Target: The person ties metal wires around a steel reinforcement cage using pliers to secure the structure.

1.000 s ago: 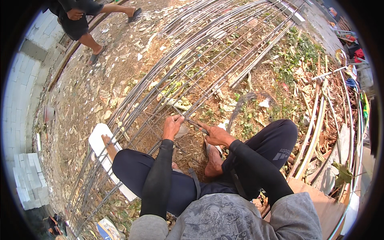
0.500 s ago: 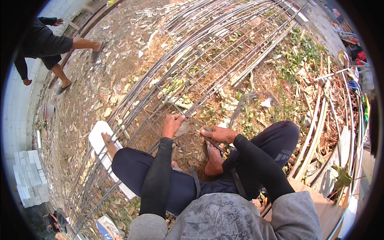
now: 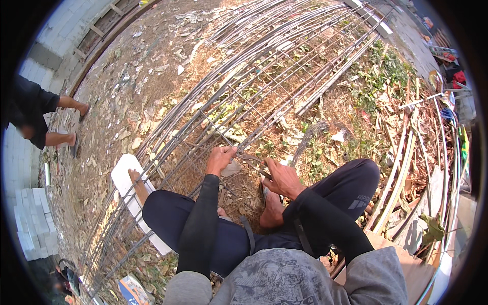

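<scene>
In the head view the right hand (image 3: 282,179) has the pincers (image 3: 251,158) by the handles, nose aimed left at the left hand (image 3: 219,160), which is pinched up narrow by the rebar cage (image 3: 246,103) (can't tell on what). Cage lies just ahead, running lower left to upper right, left hand nearer. There's a wire bundle (image 3: 311,137) off right, and loose-looking bars crowd the left side.

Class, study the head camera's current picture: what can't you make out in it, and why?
- Head view: whatever the left hand pinches, hidden by its own fingers.
- Head view: the handle ends of the pincer-like tool, covered by the right hand.
- Head view: the co-worker's upper body, cut off by the dark rim.
- Head view: the red item far right, too small to identify.
</scene>
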Action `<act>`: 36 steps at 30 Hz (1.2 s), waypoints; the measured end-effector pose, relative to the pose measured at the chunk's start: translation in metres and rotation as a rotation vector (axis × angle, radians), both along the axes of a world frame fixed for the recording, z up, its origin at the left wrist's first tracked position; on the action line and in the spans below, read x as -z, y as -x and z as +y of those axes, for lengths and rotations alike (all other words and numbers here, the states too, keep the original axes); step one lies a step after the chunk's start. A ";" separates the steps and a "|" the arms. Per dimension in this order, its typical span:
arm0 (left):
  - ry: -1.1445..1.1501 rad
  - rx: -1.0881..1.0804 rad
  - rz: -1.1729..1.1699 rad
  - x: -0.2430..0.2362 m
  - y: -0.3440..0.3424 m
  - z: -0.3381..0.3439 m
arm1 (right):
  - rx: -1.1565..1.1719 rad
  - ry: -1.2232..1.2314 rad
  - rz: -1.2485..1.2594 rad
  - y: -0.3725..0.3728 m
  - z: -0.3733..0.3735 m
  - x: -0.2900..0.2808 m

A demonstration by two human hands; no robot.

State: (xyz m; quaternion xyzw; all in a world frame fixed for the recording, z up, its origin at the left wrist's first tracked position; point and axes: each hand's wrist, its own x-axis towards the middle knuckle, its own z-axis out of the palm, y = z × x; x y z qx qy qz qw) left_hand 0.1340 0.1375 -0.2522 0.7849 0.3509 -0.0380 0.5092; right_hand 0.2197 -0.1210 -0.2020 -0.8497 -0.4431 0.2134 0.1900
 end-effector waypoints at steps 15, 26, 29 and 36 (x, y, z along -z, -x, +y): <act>-0.006 -0.063 -0.026 0.004 -0.003 -0.002 | 0.056 0.030 0.557 -0.016 0.006 0.006; -0.053 -0.054 0.018 0.001 -0.001 -0.007 | 0.367 0.037 1.317 0.013 0.008 0.034; -0.033 -0.065 0.017 0.005 -0.001 -0.005 | 0.517 -0.041 1.848 0.019 0.005 0.022; -0.006 -0.101 -0.054 0.020 0.000 0.000 | 0.100 0.086 0.355 0.002 0.015 -0.025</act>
